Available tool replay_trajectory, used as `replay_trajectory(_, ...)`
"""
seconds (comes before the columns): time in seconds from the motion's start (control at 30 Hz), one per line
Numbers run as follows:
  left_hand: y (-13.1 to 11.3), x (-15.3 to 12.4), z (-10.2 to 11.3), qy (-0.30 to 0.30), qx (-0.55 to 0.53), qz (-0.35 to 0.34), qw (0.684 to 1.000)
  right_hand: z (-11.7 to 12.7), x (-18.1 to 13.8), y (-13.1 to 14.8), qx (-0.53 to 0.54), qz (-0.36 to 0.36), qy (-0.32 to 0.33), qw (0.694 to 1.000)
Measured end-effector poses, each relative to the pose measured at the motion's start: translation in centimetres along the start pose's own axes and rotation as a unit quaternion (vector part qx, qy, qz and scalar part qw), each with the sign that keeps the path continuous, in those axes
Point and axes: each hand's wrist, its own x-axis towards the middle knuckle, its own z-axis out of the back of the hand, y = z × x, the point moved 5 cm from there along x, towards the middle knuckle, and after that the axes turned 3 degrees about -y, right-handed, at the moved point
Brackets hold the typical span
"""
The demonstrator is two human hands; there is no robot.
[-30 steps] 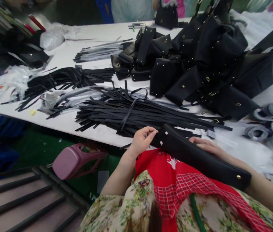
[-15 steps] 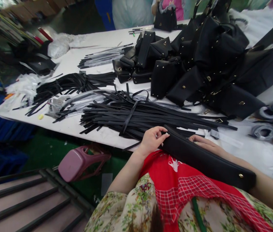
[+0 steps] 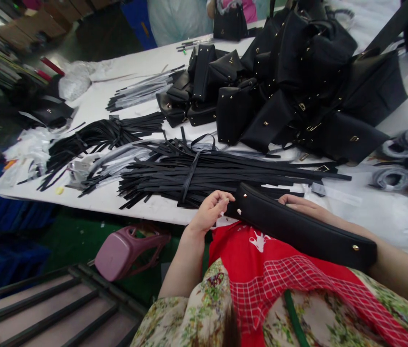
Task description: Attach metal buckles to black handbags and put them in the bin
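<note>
A long black leather bag piece (image 3: 297,229) with small gold studs lies across my lap and the table's near edge. My left hand (image 3: 209,212) is at its left end, fingers curled in a pinch against the end of the piece. My right hand (image 3: 303,207) rests behind the piece with fingers stretched flat, partly hidden by it. Just beyond my hands lies a tied bundle of black straps (image 3: 204,171) on the white table (image 3: 146,209).
A heap of black handbags (image 3: 290,91) fills the table's far right. More strap bundles (image 3: 95,137) and plastic-wrapped strips (image 3: 142,89) lie to the left. Grey tape rolls (image 3: 406,164) sit at the right. A pink stool (image 3: 127,248) lies tipped on the green floor. Another person stands across the table.
My left hand's fingers shifted slightly back off the end of the bag piece. The view swung a little; the bag piece and right hand stayed put.
</note>
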Motion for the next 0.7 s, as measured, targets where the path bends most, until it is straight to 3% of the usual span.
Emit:
replay_trajectory(0.13,0.8,-1.1,0.3,0.011,0.003,0.021,1.000,0.0,0.0,0.3,0.014,-0.003,0.012,1.000)
replay_trajectory(0.27,0.9,-1.6,-0.2,-0.004,0.142,-0.010,0.990,-0.1,0.2,0.8,0.015,-0.014,0.002,1.000)
replay_trajectory(0.43,0.2,-1.5,-0.8,-0.019,0.304,-0.080,0.949,-0.2,0.6,0.5,0.028,-0.017,0.006,0.999)
replay_trajectory(0.7,-0.5,-0.5,-1.4,0.047,0.372,-0.097,0.922,-0.3,0.4,0.6,-0.007,-0.010,0.011,1.000)
